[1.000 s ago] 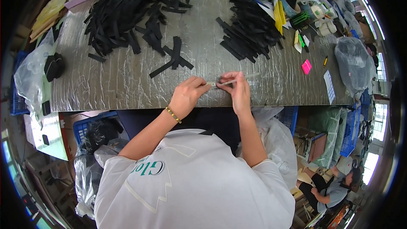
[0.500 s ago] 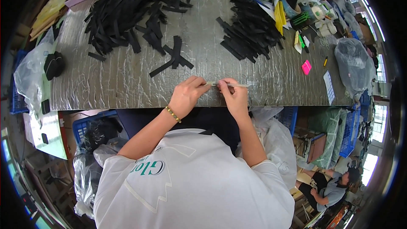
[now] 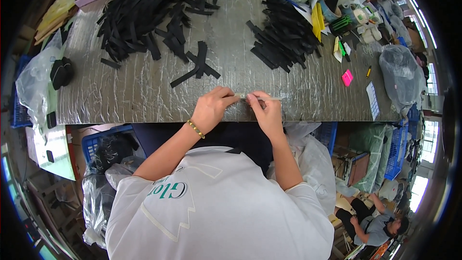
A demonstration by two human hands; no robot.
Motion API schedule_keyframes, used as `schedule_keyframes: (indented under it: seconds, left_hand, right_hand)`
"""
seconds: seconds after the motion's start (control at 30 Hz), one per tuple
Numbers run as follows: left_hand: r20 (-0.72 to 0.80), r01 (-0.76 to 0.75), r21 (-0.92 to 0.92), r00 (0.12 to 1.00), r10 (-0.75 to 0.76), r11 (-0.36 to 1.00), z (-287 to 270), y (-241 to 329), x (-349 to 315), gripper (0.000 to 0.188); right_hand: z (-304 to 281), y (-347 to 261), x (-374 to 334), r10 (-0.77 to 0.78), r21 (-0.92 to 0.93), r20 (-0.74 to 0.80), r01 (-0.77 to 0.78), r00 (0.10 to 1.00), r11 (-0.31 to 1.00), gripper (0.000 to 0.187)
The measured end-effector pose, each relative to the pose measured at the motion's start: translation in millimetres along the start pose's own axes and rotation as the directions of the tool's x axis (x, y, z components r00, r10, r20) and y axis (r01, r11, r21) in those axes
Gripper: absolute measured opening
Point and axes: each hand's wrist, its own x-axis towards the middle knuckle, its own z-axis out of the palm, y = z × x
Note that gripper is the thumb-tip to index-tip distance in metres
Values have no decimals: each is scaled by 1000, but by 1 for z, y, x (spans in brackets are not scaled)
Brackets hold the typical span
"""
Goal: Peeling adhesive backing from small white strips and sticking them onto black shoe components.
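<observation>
Close to the table's front edge, my two hands almost meet at the fingertips. My left hand (image 3: 211, 109), with a beaded bracelet at the wrist, is closed in a pinch on a small pale piece (image 3: 242, 96) too tiny to make out. Closed as well, my right hand (image 3: 267, 111) holds a thin, pale, stick-like tool (image 3: 275, 98) whose end sticks out to the right. Its exact kind does not show. Beyond my hands lie several crossed black fabric strips (image 3: 198, 65).
A large heap of black strips (image 3: 139, 14) covers the far left; a flatter pile of black strips (image 3: 286, 33) lies right of centre. A pink object (image 3: 347, 77), a yellow marker (image 3: 369, 71) and a clear plastic bag (image 3: 400, 74) are on the right. Another person (image 3: 378, 228) sits at lower right.
My hands stay almost in place, with only slight finger movement around the small pale piece. The seated person at lower right has shifted posture.
</observation>
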Motion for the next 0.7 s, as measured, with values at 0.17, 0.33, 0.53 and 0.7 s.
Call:
schedule_keyframes:
  seconds: [0.17, 0.33, 0.53, 0.7]
  left_hand:
    - [4, 75, -142, 997, -76, 987, -5, -4, 3, 44]
    - [-39, 7, -147, 999, -13, 989, -3, -7, 3, 50]
    - [-49, 23, -154, 998, -31, 988, -4, -6, 5, 51]
    - [-36, 35, -168, 999, -41, 985, -5, -5, 5, 48]
  right_hand:
    - [13, -11, 3, -18, -4, 50, 18, 999, 1000, 18]
    - [23, -6, 7, -85, 1, 59, 85, 995, 996, 18]
    - [27, -13, 6, -225, -168, 24, 226, 974, 960, 16]
    - [11, -7, 7, -286, -210, 102, 302, 953, 930, 11]
